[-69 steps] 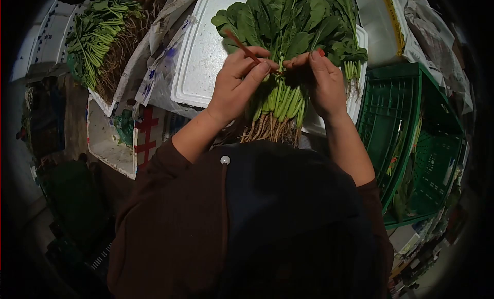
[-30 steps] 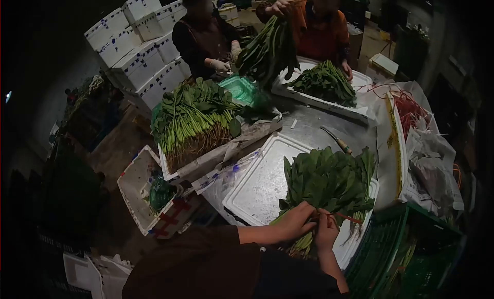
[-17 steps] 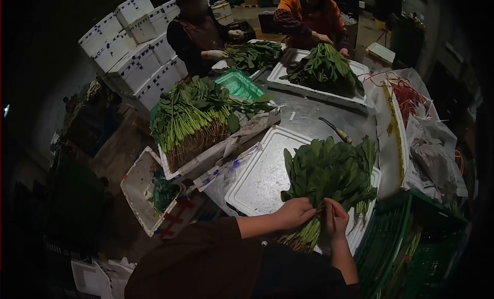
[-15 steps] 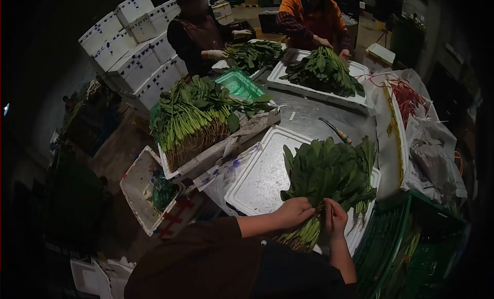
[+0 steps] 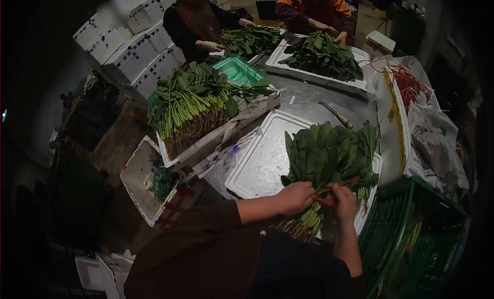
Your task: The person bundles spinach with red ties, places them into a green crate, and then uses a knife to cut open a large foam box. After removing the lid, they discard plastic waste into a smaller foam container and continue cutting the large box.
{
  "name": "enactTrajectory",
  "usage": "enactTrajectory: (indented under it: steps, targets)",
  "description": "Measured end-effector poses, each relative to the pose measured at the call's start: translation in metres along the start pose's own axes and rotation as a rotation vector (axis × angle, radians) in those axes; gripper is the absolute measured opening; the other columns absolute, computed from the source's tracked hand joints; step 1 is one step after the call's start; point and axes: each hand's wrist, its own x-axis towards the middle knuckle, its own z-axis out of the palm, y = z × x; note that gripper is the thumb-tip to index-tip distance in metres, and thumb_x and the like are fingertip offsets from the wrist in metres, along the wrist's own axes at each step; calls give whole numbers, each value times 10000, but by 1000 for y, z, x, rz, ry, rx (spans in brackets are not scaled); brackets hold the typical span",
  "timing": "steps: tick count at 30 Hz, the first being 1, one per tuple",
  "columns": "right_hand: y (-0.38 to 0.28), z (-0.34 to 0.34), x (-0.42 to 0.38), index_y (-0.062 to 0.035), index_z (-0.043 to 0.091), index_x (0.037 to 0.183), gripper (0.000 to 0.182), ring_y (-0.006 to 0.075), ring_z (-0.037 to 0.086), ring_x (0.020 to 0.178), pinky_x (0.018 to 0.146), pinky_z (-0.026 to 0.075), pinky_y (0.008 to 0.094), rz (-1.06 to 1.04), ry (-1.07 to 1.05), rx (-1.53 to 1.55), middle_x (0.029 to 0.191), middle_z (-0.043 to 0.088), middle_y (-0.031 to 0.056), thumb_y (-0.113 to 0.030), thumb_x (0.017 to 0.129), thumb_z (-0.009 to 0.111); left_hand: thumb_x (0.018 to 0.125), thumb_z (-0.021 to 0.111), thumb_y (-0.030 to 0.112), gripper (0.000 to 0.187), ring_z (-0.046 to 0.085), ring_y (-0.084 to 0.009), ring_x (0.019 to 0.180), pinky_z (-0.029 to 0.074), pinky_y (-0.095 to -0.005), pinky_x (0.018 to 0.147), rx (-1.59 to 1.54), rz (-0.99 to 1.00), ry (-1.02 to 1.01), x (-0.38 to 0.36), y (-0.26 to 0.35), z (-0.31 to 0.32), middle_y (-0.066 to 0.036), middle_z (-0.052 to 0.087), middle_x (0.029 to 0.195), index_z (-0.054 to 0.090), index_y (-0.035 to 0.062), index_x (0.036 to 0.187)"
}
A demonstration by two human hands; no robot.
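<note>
A leafy green bunch (image 5: pixel 329 152) lies on a white foam lid (image 5: pixel 265 157), its stems toward my body. My left hand (image 5: pixel 297 197) is closed in a pinch at the stems, just below the leaves. Close to its right, my right hand (image 5: pixel 343 200) is also closed, holding a thin red tie (image 5: pixel 329 191) that crosses the stems and sticks out to the right. The left fingertips meet the tie, but what exactly they grip is too small to tell. Roots and stem ends show below both hands.
A curved knife (image 5: pixel 337 115) lies on the metal table (image 5: pixel 309 101). Rooted greens (image 5: pixel 193 106) fill a box at left. Green crates (image 5: pixel 388 232) stand at right, below red ties (image 5: pixel 406 85). Two people work across the table, one at a tray (image 5: pixel 283 67) of greens.
My right hand has turned and shifted slightly right, and the red tie now shows between my hands. The view has tilted a little, so the table appears higher.
</note>
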Motion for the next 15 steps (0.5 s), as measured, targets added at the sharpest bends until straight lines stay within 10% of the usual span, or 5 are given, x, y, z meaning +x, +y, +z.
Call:
enactTrajectory:
  steps: [15]
  targets:
    - [-14, -38, -1, 9, 676, 800, 196, 98, 565, 702, 620, 432, 255, 65, -620, -630, 790, 630, 48, -179, 830, 631, 777, 683, 171, 181, 624, -162, 775, 485, -288, 717, -635, -501, -327, 10, -13, -35, -75, 668, 821, 696, 34, 895]
